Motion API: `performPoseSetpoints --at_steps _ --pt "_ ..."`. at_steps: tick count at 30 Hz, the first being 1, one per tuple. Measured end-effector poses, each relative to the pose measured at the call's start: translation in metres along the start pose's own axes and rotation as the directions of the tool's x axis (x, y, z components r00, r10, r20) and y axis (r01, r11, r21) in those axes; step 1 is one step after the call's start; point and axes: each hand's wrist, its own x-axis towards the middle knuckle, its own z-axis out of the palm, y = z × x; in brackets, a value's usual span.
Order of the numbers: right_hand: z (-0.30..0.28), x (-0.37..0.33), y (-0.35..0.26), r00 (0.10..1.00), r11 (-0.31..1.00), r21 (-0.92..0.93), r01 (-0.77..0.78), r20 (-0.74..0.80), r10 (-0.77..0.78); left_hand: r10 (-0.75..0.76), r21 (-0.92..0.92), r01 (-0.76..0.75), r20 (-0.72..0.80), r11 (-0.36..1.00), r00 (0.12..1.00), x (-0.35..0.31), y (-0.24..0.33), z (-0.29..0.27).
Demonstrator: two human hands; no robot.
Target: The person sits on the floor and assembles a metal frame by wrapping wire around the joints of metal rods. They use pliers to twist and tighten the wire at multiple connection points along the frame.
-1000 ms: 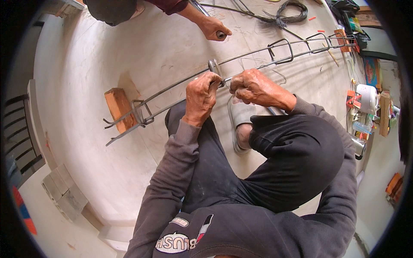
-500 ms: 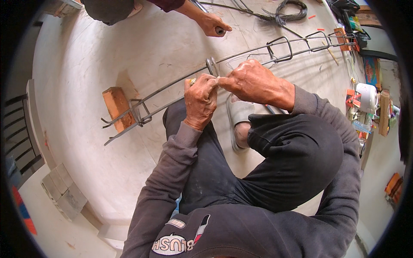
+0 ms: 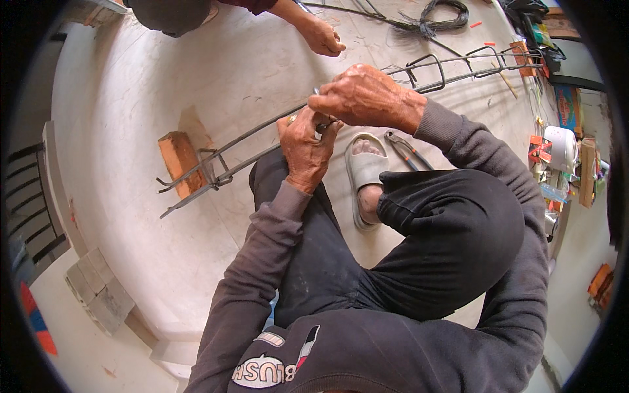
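Observation:
A long, narrow rebar frame (image 3: 249, 135) of dark steel bars with bent stirrups (image 3: 429, 71) runs across in front of me. At its middle, the fingers of my left hand (image 3: 305, 145) are curled round a metal stirrup, most of which they cover. Just right of and above it, my right hand (image 3: 370, 98) is closed over the same spot, its knuckles up. Whatever its fingertips pinch is hidden. Pliers with orange-marked handles (image 3: 409, 154) lie on the floor beside my sandalled foot (image 3: 365, 149).
One brick (image 3: 178, 157) props the frame's left end, another (image 3: 522, 59) its right end. Across from me a co-worker's closed hand (image 3: 321, 36) reaches in. A coil of black wire (image 3: 445, 13) lies at the back; a white round container (image 3: 560, 149) and clutter line the right.
My right hand has lifted up and slightly right, uncovering the pliers. My left hand stays at the stirrup, its thumb more apparent. The co-worker's hand has shifted slightly left.

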Motion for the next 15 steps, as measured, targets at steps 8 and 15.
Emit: performPoseSetpoints --at_steps 8,15 --pt "0.003 0.001 0.009 0.952 0.954 -0.023 -0.300 0.063 0.301 0.031 0.058 -0.032 0.010 0.998 0.999 0.002 -0.006 0.005" --pt "0.013 -0.035 -0.005 0.929 0.926 0.079 -0.370 0.065 0.365 0.073 0.051 -0.074 0.013 0.996 0.997 0.002 -0.010 0.003"
